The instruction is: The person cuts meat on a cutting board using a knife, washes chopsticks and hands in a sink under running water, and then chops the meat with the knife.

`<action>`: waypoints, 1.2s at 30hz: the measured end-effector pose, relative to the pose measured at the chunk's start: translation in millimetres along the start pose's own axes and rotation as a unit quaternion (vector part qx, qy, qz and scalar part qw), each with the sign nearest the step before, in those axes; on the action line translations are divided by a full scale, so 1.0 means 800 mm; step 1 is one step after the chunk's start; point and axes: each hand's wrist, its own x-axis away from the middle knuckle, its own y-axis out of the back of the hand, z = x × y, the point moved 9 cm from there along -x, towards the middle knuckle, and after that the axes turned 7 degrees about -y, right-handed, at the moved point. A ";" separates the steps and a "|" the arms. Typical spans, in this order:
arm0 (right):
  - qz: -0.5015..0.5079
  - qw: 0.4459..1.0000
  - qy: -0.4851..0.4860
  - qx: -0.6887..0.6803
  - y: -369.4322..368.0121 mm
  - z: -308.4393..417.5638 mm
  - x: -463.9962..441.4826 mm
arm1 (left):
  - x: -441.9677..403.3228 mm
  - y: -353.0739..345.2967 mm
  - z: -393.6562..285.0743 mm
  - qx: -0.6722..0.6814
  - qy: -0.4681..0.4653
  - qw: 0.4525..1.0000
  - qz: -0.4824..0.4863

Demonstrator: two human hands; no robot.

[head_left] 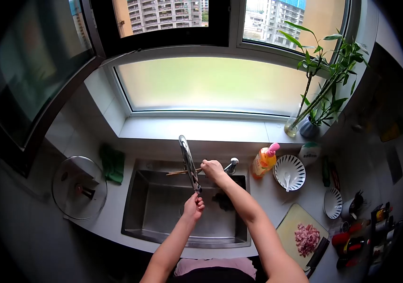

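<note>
Over the sink (137, 198), my right hand (213, 170) is closed around a pair of wooden chopsticks (177, 172), which point left behind the faucet. My left hand (194, 206) has its fingers curled at the lower end of the chrome faucet (188, 158) and appears to grip its tip. The faucet's handle (232, 163) stands just right of my right hand. Something dark (222, 202) lies in the right side of the basin, partly hidden by my right forearm; I cannot tell what it is.
Right of the sink stand an orange bottle with a pink pump (263, 161) and a striped bowl (281, 165) with a white spoon. Nearer, a cutting board (288, 226) holds chopped meat (307, 238) beside a knife (318, 254). A glass lid (64, 203) and green cloth (112, 163) are left.
</note>
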 end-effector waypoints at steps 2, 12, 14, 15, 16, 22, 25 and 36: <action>0.007 0.999 0.008 -0.050 -0.002 -0.001 0.006 | -0.014 -0.013 -0.001 0.063 -0.019 0.998 0.015; -0.029 0.997 0.029 -0.061 -0.002 -0.007 -0.002 | -0.033 -0.027 -0.003 -0.050 -0.120 0.990 -0.051; -0.024 0.997 0.041 -0.053 -0.001 -0.003 -0.003 | -0.036 -0.020 -0.001 -0.043 -0.118 0.991 -0.054; -0.026 0.997 0.043 -0.052 -0.001 -0.003 -0.003 | -0.034 -0.024 -0.003 -0.036 -0.115 0.991 -0.054; -0.026 0.997 0.035 -0.059 -0.002 -0.003 -0.001 | -0.031 -0.027 -0.004 -0.035 -0.118 0.991 -0.053; -0.034 0.996 0.013 -0.082 -0.002 -0.007 -0.001 | -0.031 -0.022 -0.001 0.044 -0.065 0.994 -0.079; -0.020 0.996 -0.010 -0.083 0.003 -0.006 0.005 | -0.052 -0.012 0.001 -0.021 -0.051 0.998 -0.009; 0.291 0.674 -0.328 -0.595 -0.075 0.051 0.220 | -0.039 0.023 0.023 -0.171 -0.081 0.982 0.021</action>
